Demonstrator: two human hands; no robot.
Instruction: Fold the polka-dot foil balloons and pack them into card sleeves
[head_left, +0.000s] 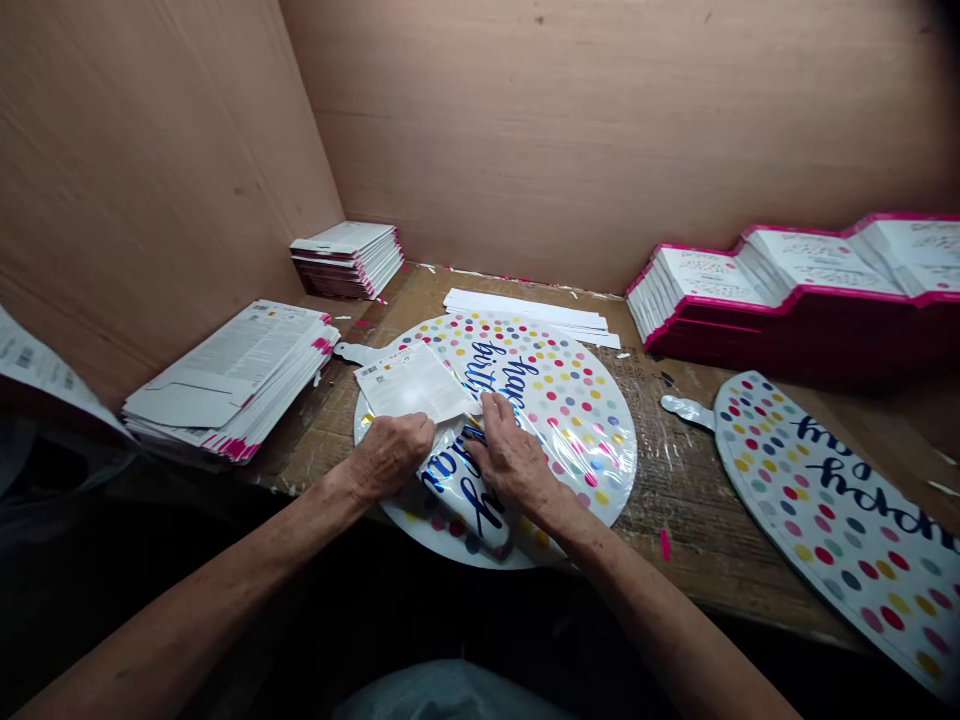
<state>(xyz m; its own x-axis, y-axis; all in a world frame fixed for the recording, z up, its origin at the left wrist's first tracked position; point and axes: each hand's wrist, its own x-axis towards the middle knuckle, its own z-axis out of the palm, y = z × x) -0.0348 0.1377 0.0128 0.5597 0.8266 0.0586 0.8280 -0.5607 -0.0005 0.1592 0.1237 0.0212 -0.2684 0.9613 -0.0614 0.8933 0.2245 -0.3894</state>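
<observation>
A dotted foil balloon (581, 430) lies flat on the bench (652, 490), right in front of the person. On top of it is a shiny folded piece (469, 490) with blue letters, and a white printed packet (412, 385) just past that. The left hand (395, 452) pinches the packet's near edge, fingers curled in. The right hand (514, 450) bends over the folded piece, by the packet's corner; I cannot tell what it grips.

The work looks partway done to me. The folding seems made, but the packet is not set down yet. Another dotted balloon (825, 500) lies on the right, with no hand on it.

White paper strips (532, 315) lie behind. A big pile of packets (232, 370) and a small pile (349, 255) sit on the left, and pink-edged packets (802, 265) on the right. The bench is brown and scuffed, with pink scraps (665, 545). Wooden walls (600, 130) stand behind and to the left.
</observation>
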